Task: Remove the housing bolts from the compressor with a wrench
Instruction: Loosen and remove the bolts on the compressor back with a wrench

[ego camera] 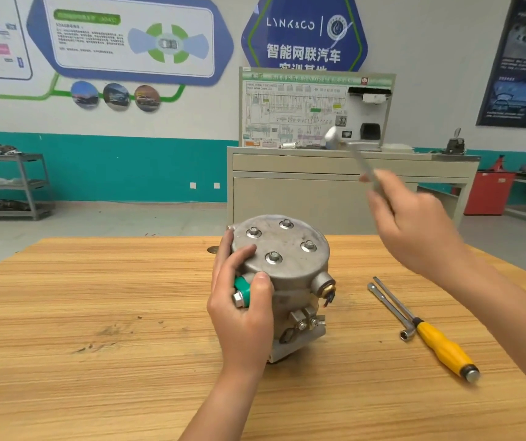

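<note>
A grey metal compressor (pixel 290 281) stands upright on the wooden table (pixel 96 329). Several hex bolts sit in its round top cover; the nearest bolt (pixel 273 257) faces me. My left hand (pixel 239 300) grips the compressor's left side, fingers curled round a green-capped port (pixel 241 289). My right hand (pixel 414 224) is raised above and to the right of the compressor and holds a blurred metal wrench (pixel 355 154) by its shaft. The wrench's pale head points up and away, well clear of the bolts.
An L-shaped socket wrench (pixel 389 308) and a yellow-handled screwdriver (pixel 439 345) lie on the table to the right of the compressor. Behind the table stands a beige cabinet (pixel 319 192) with a wiring display board. A metal shelf (pixel 7 186) stands at far left.
</note>
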